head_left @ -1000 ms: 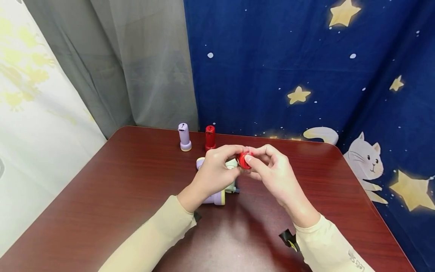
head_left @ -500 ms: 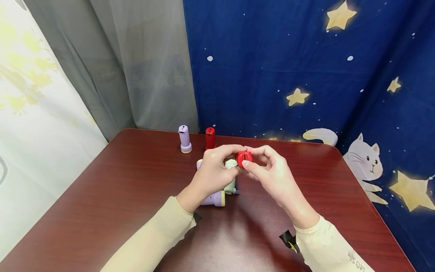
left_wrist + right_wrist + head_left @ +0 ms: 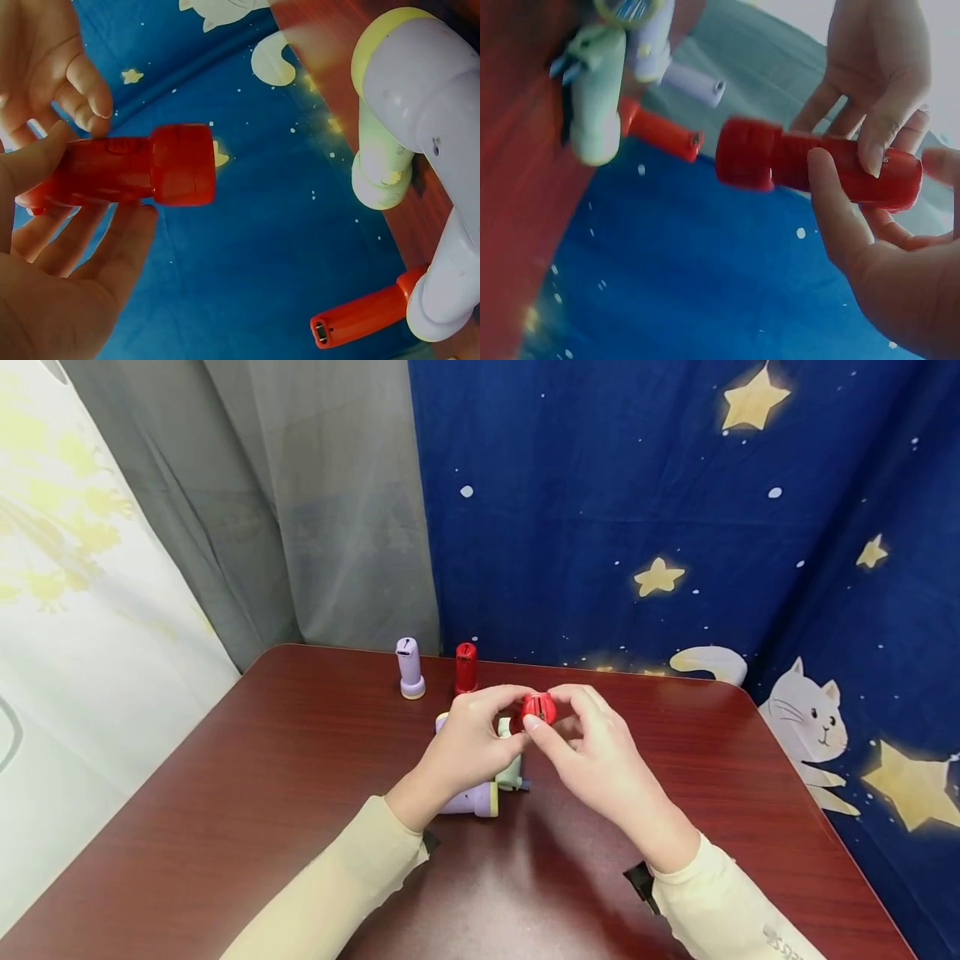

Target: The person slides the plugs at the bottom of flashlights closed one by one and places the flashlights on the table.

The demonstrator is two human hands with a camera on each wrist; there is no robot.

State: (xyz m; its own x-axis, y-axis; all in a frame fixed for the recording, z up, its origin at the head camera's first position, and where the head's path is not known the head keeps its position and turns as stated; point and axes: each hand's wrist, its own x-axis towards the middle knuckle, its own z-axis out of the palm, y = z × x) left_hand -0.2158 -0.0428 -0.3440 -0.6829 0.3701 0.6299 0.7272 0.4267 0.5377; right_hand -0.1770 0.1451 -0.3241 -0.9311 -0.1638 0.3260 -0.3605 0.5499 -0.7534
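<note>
A red flashlight (image 3: 540, 708) is held above the table between both hands, its slotted tail end facing the head camera. My left hand (image 3: 468, 739) grips it from the left, with thumb and fingers on opposite sides of the barrel. From the right, my right hand (image 3: 611, 764) pinches near the tail, the thumb against the end's lower edge. The left wrist view shows the wide head of the flashlight (image 3: 184, 165) pointing away from the fingers. In the right wrist view both thumbs lie along the barrel of the flashlight (image 3: 799, 161).
A purple flashlight (image 3: 410, 670) and another red one (image 3: 466, 668) stand upright near the table's far edge. Below the hands are a pale green flashlight (image 3: 509, 774) and a purple one (image 3: 474, 800) lying down, partly hidden by the left hand. Curtains (image 3: 540, 527) hang behind the table (image 3: 300, 777).
The held flashlight has turned slightly in the fingers, its tail slot showing more plainly than at first. My right thumb has shifted left and down across the tail. The left hand stays almost in place.
</note>
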